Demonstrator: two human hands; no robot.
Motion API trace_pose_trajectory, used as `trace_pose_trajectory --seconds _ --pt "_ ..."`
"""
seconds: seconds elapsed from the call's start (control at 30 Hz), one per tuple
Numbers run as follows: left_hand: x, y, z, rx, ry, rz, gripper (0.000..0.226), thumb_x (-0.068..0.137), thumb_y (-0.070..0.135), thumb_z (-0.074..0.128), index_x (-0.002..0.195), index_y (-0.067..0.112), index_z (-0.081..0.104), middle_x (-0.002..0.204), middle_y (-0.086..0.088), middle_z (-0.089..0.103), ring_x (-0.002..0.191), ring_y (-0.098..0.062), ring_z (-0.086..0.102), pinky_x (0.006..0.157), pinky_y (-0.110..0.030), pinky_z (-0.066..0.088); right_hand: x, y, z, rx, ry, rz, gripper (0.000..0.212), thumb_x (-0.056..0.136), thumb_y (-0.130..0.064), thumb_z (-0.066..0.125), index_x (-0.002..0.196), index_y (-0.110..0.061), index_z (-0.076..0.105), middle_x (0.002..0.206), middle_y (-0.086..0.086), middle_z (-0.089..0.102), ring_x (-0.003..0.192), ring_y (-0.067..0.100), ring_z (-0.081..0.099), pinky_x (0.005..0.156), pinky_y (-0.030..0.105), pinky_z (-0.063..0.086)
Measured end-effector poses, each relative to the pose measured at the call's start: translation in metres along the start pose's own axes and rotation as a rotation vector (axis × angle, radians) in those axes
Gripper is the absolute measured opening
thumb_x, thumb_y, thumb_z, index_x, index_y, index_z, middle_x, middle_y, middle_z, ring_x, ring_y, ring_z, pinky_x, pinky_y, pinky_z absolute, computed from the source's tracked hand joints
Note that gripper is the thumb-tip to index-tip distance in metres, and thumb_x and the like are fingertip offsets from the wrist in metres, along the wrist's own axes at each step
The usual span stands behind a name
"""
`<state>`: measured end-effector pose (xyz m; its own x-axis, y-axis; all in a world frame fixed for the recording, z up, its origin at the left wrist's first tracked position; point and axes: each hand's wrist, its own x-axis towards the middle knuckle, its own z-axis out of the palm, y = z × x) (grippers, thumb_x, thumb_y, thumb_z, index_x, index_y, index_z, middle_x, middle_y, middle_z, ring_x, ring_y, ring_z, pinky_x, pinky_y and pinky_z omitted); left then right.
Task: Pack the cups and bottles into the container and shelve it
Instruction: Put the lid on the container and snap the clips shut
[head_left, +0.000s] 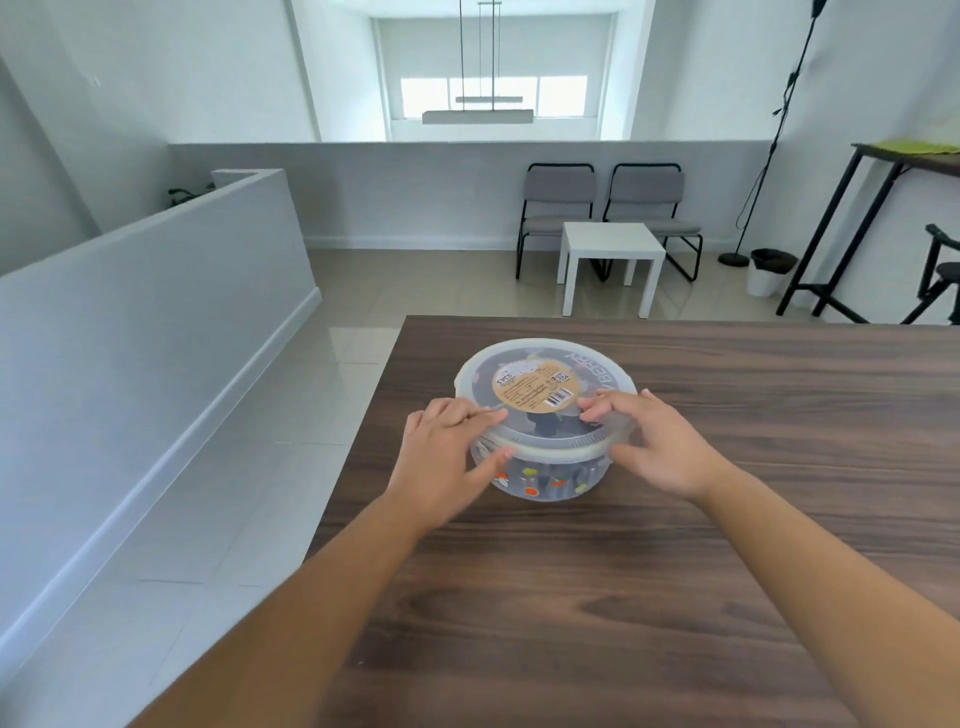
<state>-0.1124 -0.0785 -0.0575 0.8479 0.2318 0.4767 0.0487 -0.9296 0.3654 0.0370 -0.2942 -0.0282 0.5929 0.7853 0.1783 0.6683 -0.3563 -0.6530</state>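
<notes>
Bare tabletop (727, 519) all round the container (545, 467) (both hands on it), no obstacles nearby

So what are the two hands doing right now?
Left hand: gripping the container at its lid rim.
Right hand: gripping the other side.

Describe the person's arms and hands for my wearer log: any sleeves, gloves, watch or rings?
Both forearms are bare as far as the picture shows: no sleeves in view. The left hand and right hand wear no gloves. No watch, bracelet or ring shows on either wrist or on the visible fingers. The nails look short and unpainted.
</notes>
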Motion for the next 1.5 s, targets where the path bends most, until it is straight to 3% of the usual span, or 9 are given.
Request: trace_pose_trajectory --seconds 0.2,0.27,0.37,0.53,0.8,1.07,1.3,1.4,1.5 --pt "-0.003 0.005 -0.006 -0.207 -0.001 0.015 0.029 0.087 0.035 0.054 0.115 0.028 0.063 0.107 0.013 0.057 0.104 -0.006 0.05 0.095 -0.034 0.037 0.01 -0.019 -0.002 -0.051 0.074 0.03 0.013 0.083 -0.01 0.054 0.082 -0.018 0.064 0.106 -0.012 0.067 0.106 0.006 0.056 0.116 0.036 0.011" --pt "0.008 -0.004 -0.012 -0.196 -0.026 -0.019 0.032 0.091 0.031 0.052 0.123 0.027 0.058 0.123 0.012 0.055 0.113 -0.008 0.05 0.099 -0.033 0.035 0.013 -0.036 0.012 -0.096 0.058 -0.043 0.007 0.084 -0.024 0.061 0.084 -0.02 0.066 0.094 -0.008 0.069 0.09 0.01 0.058 0.101 0.032 0.034" --pt "0.017 -0.02 -0.013 -0.105 -0.155 -0.063 0.042 0.096 0.034 0.043 0.137 0.027 0.043 0.145 0.009 0.04 0.135 -0.008 0.034 0.111 -0.037 0.027 0.013 -0.056 0.043 -0.111 -0.021 -0.077 0.027 0.08 -0.048 0.063 0.101 -0.03 0.064 0.102 -0.014 0.064 0.088 0.005 0.054 0.079 0.022 0.039" --pt "0.007 -0.027 -0.003 -0.193 -0.135 -0.074 0.043 0.098 0.037 0.036 0.14 0.029 0.036 0.152 0.009 0.03 0.14 -0.005 0.02 0.114 -0.03 0.017 0.013 -0.053 0.066 -0.288 0.137 -0.073 0.049 0.077 -0.062 0.058 0.119 -0.037 0.056 0.126 -0.02 0.059 0.116 0.007 0.05 0.101 0.028 0.036" --pt "0.008 -0.029 -0.002 -0.245 -0.077 -0.058 0.039 0.098 0.03 0.038 0.137 0.027 0.043 0.148 0.005 0.038 0.137 -0.003 0.024 0.115 -0.042 0.025 0.013 -0.044 0.071 -0.368 0.214 -0.122 0.054 0.079 -0.059 0.06 0.126 -0.034 0.056 0.135 -0.015 0.055 0.13 0.007 0.045 0.109 0.03 0.033" --pt "0.01 -0.027 -0.004 -0.229 -0.065 -0.065 0.038 0.098 0.029 0.04 0.135 0.025 0.047 0.146 0.005 0.042 0.138 -0.007 0.03 0.114 -0.043 0.027 0.014 -0.041 0.072 -0.428 0.265 -0.212 0.049 0.075 -0.047 0.071 0.118 -0.025 0.065 0.123 -0.004 0.066 0.121 0.015 0.057 0.101 0.033 0.045" --pt "0.01 -0.02 -0.003 -0.193 0.012 -0.047 0.032 0.092 0.033 0.051 0.123 0.027 0.058 0.128 0.011 0.052 0.122 -0.007 0.043 0.103 -0.012 0.021 0.009 -0.024 0.047 -0.185 0.244 -0.232 0.043 0.08 -0.053 0.061 0.116 -0.03 0.064 0.121 -0.016 0.064 0.118 0.001 0.054 0.102 0.029 0.042" --pt "0.021 -0.02 0.003 -0.352 0.032 -0.225 0.031 0.09 0.03 0.055 0.121 0.028 0.058 0.129 0.011 0.046 0.124 -0.007 0.039 0.108 -0.028 0.03 0.009 -0.01 0.035 0.027 0.43 -0.122 0.039 0.084 -0.042 0.061 0.121 -0.031 0.06 0.132 -0.018 0.051 0.124 -0.01 0.039 0.107 0.016 0.028" --pt "0.034 -0.016 0.008 -0.525 -0.031 -0.473 0.046 0.089 0.036 0.056 0.133 0.032 0.043 0.147 0.004 0.03 0.136 -0.01 0.026 0.112 -0.033 0.024 0.015 0.005 0.026 0.234 0.522 0.192 0.047 0.086 -0.044 0.059 0.131 -0.039 0.048 0.147 -0.012 0.037 0.136 0.003 0.029 0.111 0.029 0.024"
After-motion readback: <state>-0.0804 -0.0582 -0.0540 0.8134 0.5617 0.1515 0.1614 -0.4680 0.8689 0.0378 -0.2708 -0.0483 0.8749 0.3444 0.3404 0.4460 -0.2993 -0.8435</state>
